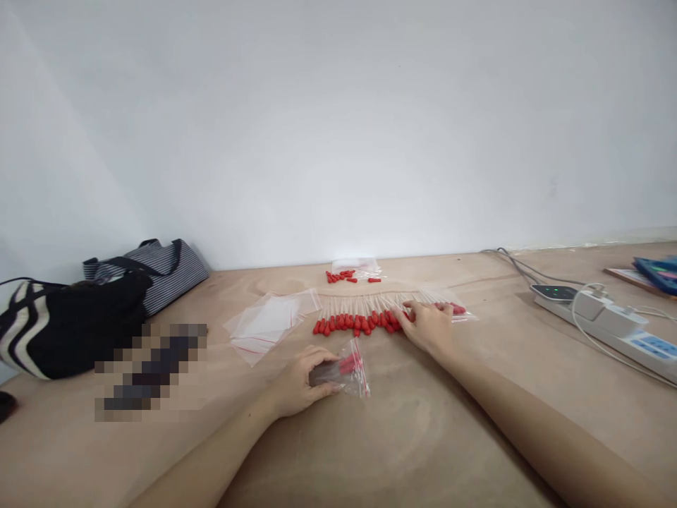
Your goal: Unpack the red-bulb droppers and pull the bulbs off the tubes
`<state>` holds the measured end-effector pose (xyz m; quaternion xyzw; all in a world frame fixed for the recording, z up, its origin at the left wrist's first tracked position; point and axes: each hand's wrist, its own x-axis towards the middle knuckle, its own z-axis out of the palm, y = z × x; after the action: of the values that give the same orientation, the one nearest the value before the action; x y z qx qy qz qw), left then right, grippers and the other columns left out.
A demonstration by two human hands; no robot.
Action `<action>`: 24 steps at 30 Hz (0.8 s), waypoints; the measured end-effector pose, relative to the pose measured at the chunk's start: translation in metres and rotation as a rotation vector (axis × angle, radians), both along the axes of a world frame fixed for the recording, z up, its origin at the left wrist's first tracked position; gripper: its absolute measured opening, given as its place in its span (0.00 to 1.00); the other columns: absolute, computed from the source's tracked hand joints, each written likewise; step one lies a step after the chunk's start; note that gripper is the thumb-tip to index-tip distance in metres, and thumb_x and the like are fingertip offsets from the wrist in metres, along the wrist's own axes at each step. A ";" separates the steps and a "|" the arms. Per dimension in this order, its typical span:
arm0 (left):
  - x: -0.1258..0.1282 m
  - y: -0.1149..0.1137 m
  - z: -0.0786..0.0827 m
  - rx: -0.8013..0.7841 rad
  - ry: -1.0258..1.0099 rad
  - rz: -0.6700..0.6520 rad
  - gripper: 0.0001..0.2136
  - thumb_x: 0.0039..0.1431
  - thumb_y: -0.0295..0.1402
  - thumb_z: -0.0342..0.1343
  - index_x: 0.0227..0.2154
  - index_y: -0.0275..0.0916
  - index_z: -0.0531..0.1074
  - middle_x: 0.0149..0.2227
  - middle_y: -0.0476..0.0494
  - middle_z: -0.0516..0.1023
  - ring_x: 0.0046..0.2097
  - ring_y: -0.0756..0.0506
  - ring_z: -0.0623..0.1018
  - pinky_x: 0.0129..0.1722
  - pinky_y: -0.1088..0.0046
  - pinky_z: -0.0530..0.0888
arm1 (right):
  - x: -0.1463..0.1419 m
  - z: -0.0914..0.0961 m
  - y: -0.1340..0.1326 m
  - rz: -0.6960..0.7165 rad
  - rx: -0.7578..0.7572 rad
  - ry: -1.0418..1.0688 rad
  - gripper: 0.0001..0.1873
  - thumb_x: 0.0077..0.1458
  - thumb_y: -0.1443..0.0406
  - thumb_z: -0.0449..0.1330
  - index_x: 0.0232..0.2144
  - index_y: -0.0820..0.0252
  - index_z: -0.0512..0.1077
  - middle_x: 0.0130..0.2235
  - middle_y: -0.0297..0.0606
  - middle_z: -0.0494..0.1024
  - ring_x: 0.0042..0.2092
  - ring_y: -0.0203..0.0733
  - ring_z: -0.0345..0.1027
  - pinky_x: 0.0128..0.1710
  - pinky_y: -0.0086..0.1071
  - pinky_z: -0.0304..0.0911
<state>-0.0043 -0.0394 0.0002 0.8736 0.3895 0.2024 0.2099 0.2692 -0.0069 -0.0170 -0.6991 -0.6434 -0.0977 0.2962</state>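
My left hand (pixel 301 383) grips a small clear zip-lock bag (pixel 364 377) between thumb and fingers. Red-tipped pieces (pixel 349 363) show inside that bag. A row of thin pale sticks with red bulb-shaped heads (pixel 343 322) lies side by side on the table, heads towards me. My right hand (pixel 429 328) rests at the row's right part, thumb and forefinger bent around a red-tipped stick (pixel 392 319); the fingertips are partly hidden. Just beyond its fingers lies another clear bag with red heads (pixel 458 309). Flat clear zip-lock bags (pixel 272 317) are piled left of the row.
Against the wall lies a clear bag (pixel 360 267) with loose red-tipped sticks (pixel 338 276) before it. Black and striped bags (pixel 163 271) stand at left, near a blurred dark patch (pixel 156 370). On the right are a power strip (pixel 608 317) with cables and a blue item (pixel 659 274).
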 end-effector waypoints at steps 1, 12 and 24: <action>-0.001 0.001 0.000 0.001 -0.004 -0.011 0.16 0.47 0.38 0.58 0.40 0.41 0.69 0.40 0.45 0.73 0.42 0.45 0.71 0.42 0.68 0.68 | 0.004 0.001 -0.001 0.002 0.003 0.068 0.24 0.53 0.49 0.45 0.32 0.58 0.72 0.26 0.39 0.76 0.33 0.44 0.67 0.41 0.41 0.44; 0.011 -0.001 0.013 0.102 0.130 -0.263 0.19 0.54 0.23 0.44 0.36 0.57 0.73 0.47 0.53 0.71 0.52 0.43 0.63 0.54 0.53 0.52 | 0.008 0.006 -0.029 0.796 -0.045 0.085 0.13 0.48 0.68 0.52 0.37 0.58 0.71 0.30 0.37 0.72 0.34 0.38 0.64 0.36 0.33 0.55; 0.034 0.012 -0.012 0.305 -0.187 -0.229 0.11 0.55 0.27 0.47 0.28 0.44 0.75 0.38 0.44 0.70 0.42 0.46 0.69 0.46 0.65 0.64 | -0.016 -0.001 -0.041 1.010 -0.043 -0.132 0.09 0.50 0.62 0.56 0.35 0.53 0.72 0.42 0.38 0.70 0.44 0.41 0.59 0.43 0.38 0.49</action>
<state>0.0299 -0.0274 -0.0118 0.9113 0.2314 0.3141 0.1319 0.2533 -0.0480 -0.0182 -0.2993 -0.9202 0.0272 0.2507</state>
